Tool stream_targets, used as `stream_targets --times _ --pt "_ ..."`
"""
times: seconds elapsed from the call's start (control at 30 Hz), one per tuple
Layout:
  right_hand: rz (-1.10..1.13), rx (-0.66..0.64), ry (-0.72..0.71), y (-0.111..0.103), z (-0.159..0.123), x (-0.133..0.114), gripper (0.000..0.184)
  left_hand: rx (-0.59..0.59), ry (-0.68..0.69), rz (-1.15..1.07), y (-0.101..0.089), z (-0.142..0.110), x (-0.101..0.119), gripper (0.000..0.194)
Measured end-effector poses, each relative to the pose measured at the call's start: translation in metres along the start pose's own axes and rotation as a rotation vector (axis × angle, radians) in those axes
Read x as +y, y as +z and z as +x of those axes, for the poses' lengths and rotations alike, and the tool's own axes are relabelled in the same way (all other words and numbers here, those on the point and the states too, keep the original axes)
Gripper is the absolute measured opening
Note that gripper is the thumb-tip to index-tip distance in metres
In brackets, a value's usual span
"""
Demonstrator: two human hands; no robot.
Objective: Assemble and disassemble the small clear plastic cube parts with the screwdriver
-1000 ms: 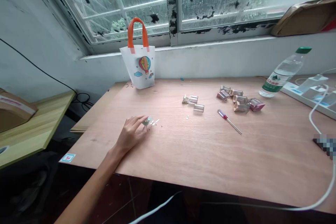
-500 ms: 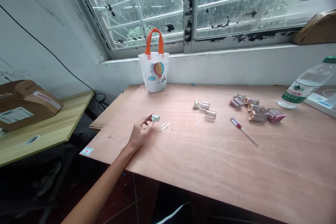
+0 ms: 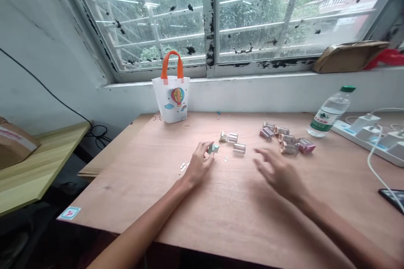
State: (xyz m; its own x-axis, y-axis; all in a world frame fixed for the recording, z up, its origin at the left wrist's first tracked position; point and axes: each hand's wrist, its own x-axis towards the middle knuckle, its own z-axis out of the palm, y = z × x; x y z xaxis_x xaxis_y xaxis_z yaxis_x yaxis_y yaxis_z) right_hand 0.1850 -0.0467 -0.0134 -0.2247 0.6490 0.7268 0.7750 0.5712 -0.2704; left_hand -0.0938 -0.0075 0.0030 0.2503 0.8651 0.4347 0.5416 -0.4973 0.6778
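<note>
My left hand [image 3: 198,164] pinches a small pale green block [image 3: 213,148] just above the wooden table [image 3: 202,210], right of some tiny metal bits [image 3: 183,165]. My right hand [image 3: 279,172] hovers over the table with fingers spread and a little blurred, holding nothing. It covers the spot where a red-handled screwdriver lay. Three small clear blocks [image 3: 232,141] lie just beyond my left hand. A cluster of several pinkish and clear blocks [image 3: 285,141] lies beyond my right hand.
A small white bag with orange handles [image 3: 172,92] stands at the back by the wall. At the right are a water bottle [image 3: 330,111], a white power strip [image 3: 369,136] with a cable, and a dark phone [image 3: 393,196]. A lower wooden desk [image 3: 34,164] sits at the left.
My left hand lifted the green block off the table and carried it right, toward the clear blocks. My right hand came into view over the screwdriver's spot.
</note>
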Motion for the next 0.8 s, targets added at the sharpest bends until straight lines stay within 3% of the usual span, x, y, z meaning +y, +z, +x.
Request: stream_targets --times 0.1,0.23,0.37,0.47,0.57,0.7,0.8 --pt "-0.036 -0.038 -0.070 0.046 0.024 -0.003 0.036 -0.014 0.015 0.084 0.018 0.019 -0.007 0.036" --pt "-0.006 0.116 0.036 0.079 0.046 0.014 0.029 0.081 -0.009 0.224 0.016 0.031 -0.010 0.033" --pt "0.130 0.021 0.081 0.078 0.045 0.028 0.027 0.079 0.097 0.385 0.015 0.034 0.002 0.034" --pt "0.182 -0.101 0.068 0.074 0.042 0.032 0.029 -0.037 0.115 0.484 0.024 0.033 0.007 0.029" --pt "0.181 -0.132 0.061 0.074 0.041 0.034 0.032 -0.130 0.106 0.541 0.033 0.031 0.005 0.031" --pt "0.144 -0.133 0.048 0.071 0.040 0.033 0.032 -0.036 0.151 0.570 0.032 0.021 0.009 0.043" --pt "0.088 -0.198 -0.038 0.069 0.037 0.027 0.036 -0.096 0.275 0.638 0.031 0.002 0.020 0.036"
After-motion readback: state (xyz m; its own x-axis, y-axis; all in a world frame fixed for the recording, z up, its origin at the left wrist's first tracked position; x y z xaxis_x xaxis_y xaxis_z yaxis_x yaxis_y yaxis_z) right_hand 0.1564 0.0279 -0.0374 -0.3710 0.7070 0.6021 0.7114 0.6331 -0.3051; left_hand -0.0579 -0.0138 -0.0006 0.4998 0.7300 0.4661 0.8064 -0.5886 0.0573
